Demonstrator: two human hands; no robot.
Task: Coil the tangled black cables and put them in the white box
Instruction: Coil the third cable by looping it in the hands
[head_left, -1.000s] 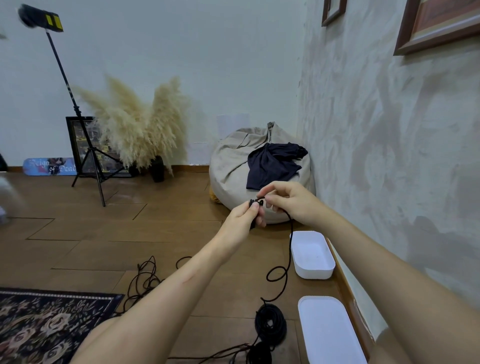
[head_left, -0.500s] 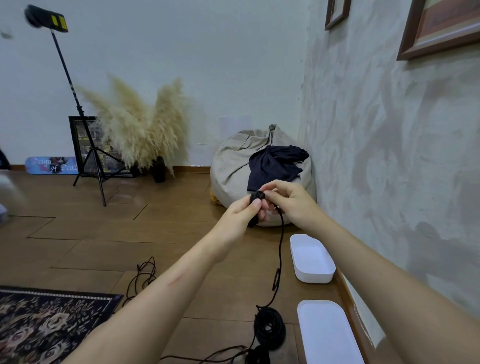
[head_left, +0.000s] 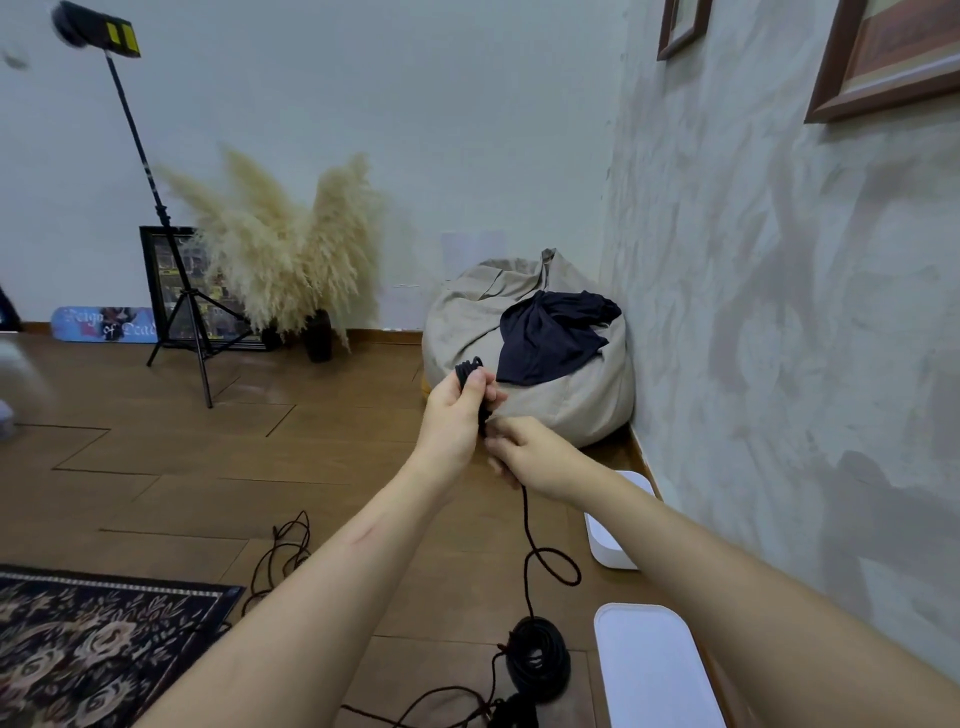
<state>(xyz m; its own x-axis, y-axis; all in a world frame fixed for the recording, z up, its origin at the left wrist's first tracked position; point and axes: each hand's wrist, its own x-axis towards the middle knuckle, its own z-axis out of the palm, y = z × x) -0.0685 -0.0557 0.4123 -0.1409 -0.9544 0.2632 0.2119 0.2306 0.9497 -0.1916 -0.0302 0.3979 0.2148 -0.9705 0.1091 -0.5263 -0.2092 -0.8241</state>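
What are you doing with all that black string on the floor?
A person is winding a black cable into a small coil. The left hand grips the loops made so far. The right hand pinches the strand just below, and it hangs down towards a coiled bundle on the floor. That bundle lies near the white box, not in it. More tangled cable lies beside the rug.
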